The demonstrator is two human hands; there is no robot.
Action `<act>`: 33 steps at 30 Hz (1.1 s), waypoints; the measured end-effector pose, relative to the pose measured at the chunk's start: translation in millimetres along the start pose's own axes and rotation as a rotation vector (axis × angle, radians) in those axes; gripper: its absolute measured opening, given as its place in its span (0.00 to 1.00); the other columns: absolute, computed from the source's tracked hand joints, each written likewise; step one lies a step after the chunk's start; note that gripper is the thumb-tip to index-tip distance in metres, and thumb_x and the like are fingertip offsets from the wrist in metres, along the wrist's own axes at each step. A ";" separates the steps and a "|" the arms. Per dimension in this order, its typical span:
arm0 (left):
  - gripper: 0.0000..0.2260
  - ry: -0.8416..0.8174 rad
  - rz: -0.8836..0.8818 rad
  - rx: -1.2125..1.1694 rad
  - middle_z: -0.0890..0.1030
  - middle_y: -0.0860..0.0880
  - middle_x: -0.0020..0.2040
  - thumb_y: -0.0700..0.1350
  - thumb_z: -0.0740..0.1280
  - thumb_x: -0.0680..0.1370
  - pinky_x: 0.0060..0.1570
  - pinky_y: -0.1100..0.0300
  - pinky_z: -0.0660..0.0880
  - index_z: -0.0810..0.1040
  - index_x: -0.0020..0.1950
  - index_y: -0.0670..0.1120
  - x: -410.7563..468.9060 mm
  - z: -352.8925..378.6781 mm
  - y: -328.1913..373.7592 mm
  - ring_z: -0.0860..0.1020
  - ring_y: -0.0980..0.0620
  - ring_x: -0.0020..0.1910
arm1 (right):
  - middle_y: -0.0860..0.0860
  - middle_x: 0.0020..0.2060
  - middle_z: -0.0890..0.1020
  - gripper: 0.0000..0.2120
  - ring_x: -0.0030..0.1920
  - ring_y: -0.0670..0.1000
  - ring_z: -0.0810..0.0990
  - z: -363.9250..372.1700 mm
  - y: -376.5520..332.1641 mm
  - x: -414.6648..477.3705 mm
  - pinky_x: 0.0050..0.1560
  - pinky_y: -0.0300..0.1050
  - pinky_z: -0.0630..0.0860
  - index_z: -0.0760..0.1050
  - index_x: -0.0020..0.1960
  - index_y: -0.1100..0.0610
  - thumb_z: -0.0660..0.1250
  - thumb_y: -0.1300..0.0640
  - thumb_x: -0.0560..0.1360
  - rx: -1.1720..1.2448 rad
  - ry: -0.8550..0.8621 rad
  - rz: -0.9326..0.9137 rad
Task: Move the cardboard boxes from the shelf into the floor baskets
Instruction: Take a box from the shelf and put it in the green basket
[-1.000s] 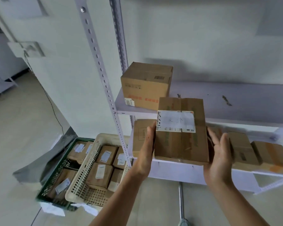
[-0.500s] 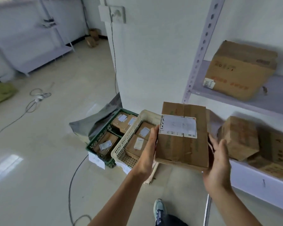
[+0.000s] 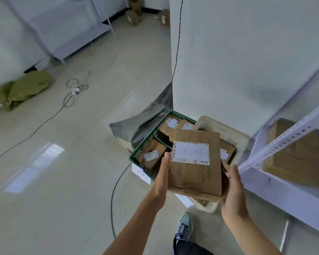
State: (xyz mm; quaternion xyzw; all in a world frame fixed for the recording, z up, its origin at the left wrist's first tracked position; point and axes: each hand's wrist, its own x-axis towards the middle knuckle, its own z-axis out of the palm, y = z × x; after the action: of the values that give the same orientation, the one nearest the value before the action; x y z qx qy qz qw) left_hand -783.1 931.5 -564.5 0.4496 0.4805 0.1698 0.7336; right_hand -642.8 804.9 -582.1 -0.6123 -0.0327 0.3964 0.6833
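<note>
Both hands have carried the cardboard box (image 3: 195, 177) leftward from the shelf front, and it now hangs over the floor baskets instead of beside them. The grip is two-handed. The left hand (image 3: 162, 179) clasps the box's left edge, thumb up along the side and fingers tucked beneath out of sight. The right hand (image 3: 232, 192) cups the right edge, its fingers hidden under the box. A white label (image 3: 191, 153) faces up on the half farther from the grip.

Below the grip, nearer the person, a light blue shoe (image 3: 185, 225) stands on the tiled floor. Directly under the box sits the cream basket (image 3: 226, 132), mostly covered by it. Just left of the grip is the green basket (image 3: 145, 144), with labelled boxes (image 3: 152, 153) inside and paper slips (image 3: 141, 173) on the floor at its near corner. To the right of the grip the white shelf (image 3: 284, 196) holds more shelf boxes (image 3: 295, 159). Beyond the baskets a grey sheet (image 3: 134, 126) lies crumpled against the wall. Far off to the left lies a green cloth bundle (image 3: 24, 89), and a few distant boxes (image 3: 132, 17) stand by the back wall.
</note>
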 end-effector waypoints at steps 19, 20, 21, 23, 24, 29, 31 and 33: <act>0.20 -0.038 -0.298 0.366 0.88 0.58 0.55 0.65 0.55 0.87 0.49 0.68 0.78 0.83 0.62 0.58 300.2 -198.9 -18.1 0.85 0.59 0.56 | 0.48 0.79 0.72 0.32 0.79 0.49 0.69 184.3 204.8 201.7 0.82 0.57 0.61 0.71 0.78 0.47 0.55 0.32 0.81 -0.056 0.184 0.375; 0.20 -0.056 -0.318 0.386 0.88 0.58 0.56 0.64 0.53 0.88 0.50 0.68 0.78 0.84 0.61 0.61 323.3 -212.3 -29.9 0.85 0.62 0.55 | 0.48 0.79 0.72 0.28 0.78 0.48 0.70 193.7 222.7 217.4 0.82 0.55 0.63 0.72 0.77 0.45 0.54 0.34 0.83 -0.052 0.212 0.394; 0.21 -0.079 -0.345 0.409 0.88 0.59 0.53 0.63 0.54 0.89 0.47 0.72 0.78 0.87 0.57 0.64 342.3 -224.8 -41.1 0.85 0.67 0.51 | 0.48 0.78 0.73 0.23 0.77 0.47 0.71 202.9 239.7 230.6 0.80 0.51 0.65 0.73 0.74 0.43 0.54 0.36 0.85 -0.045 0.236 0.417; 0.23 -0.139 -0.372 0.447 0.87 0.68 0.45 0.62 0.54 0.89 0.38 0.76 0.76 0.86 0.45 0.75 390.0 -247.2 -61.3 0.83 0.73 0.44 | 0.47 0.76 0.75 0.16 0.74 0.46 0.73 219.6 275.7 261.0 0.76 0.48 0.68 0.76 0.66 0.41 0.55 0.39 0.86 -0.028 0.282 0.443; 0.23 -0.153 -0.405 0.482 0.87 0.70 0.45 0.62 0.54 0.89 0.39 0.74 0.77 0.85 0.44 0.76 412.2 -257.3 -70.9 0.83 0.73 0.44 | 0.47 0.76 0.75 0.15 0.75 0.46 0.73 225.5 295.8 275.2 0.77 0.49 0.67 0.77 0.65 0.41 0.55 0.39 0.87 -0.031 0.311 0.465; 0.37 -0.152 -0.498 0.590 0.78 0.49 0.77 0.75 0.56 0.74 0.78 0.42 0.70 0.78 0.77 0.58 516.6 -290.3 -115.3 0.74 0.45 0.77 | 0.47 0.81 0.68 0.29 0.81 0.50 0.65 245.5 392.0 353.1 0.83 0.59 0.59 0.68 0.81 0.49 0.51 0.35 0.86 -0.071 0.360 0.529; 0.41 -0.158 -0.525 0.612 0.76 0.49 0.79 0.76 0.56 0.72 0.80 0.39 0.68 0.75 0.80 0.57 552.3 -295.5 -133.5 0.73 0.43 0.78 | 0.46 0.82 0.66 0.29 0.82 0.50 0.63 251.5 422.0 380.2 0.83 0.57 0.58 0.66 0.82 0.48 0.51 0.35 0.86 -0.046 0.380 0.554; 0.42 -0.178 -0.534 0.626 0.75 0.49 0.80 0.75 0.57 0.73 0.80 0.39 0.67 0.73 0.82 0.55 580.9 -297.0 -151.8 0.72 0.43 0.79 | 0.47 0.82 0.66 0.29 0.82 0.52 0.63 256.5 448.1 403.7 0.82 0.57 0.59 0.66 0.82 0.47 0.52 0.34 0.86 -0.023 0.408 0.578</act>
State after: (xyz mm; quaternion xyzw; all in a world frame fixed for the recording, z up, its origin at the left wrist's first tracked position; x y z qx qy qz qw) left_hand -786.4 1393.0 -1050.1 0.5234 0.5431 -0.2201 0.6186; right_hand -727.7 1219.1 -1083.0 -0.6705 0.2747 0.4424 0.5284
